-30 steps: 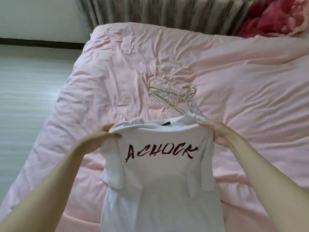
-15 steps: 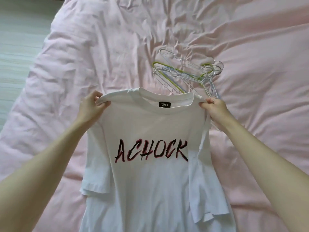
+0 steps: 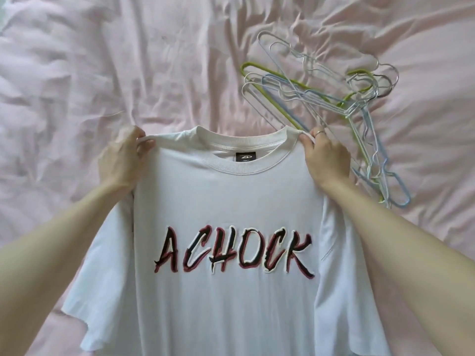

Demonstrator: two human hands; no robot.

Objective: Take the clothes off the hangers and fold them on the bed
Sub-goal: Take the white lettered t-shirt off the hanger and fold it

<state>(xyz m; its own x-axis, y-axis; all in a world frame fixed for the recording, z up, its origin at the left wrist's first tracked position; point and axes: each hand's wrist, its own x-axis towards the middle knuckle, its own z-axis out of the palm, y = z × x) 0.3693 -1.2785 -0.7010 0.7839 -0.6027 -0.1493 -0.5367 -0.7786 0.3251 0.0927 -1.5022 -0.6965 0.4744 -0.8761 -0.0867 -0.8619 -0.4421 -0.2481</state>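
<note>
1. Shirt position: a white T-shirt point(image 3: 231, 201) printed ACHOCK is held up over the pink bed point(image 3: 102, 60), print toward the camera, its lower part running out of view at the near edge.
2. Left hand point(image 3: 120, 160): the grip is closed, with fingers curled round the left shoulder seam and the fabric pinched there.
3. Right hand point(image 3: 325, 160): the grip is likewise closed on the right shoulder seam; a ring is seen on one finger.
4. Snag risk: a pile of empty hangers point(image 3: 334, 98) lies just beyond the right hand, at the far right. If the shirt is laid down far or to the right, cloth may be caught on the wires or spread over them, and a lumpy fold would result.
5. Crease risk: the sleeves hang loosely turned. If they are not spread before the shirt is laid flat, wrinkles would probably be folded in.
6. Slip risk: only the seams are pinched, so an uneven release could skew the shirt on the rumpled bed.
</note>
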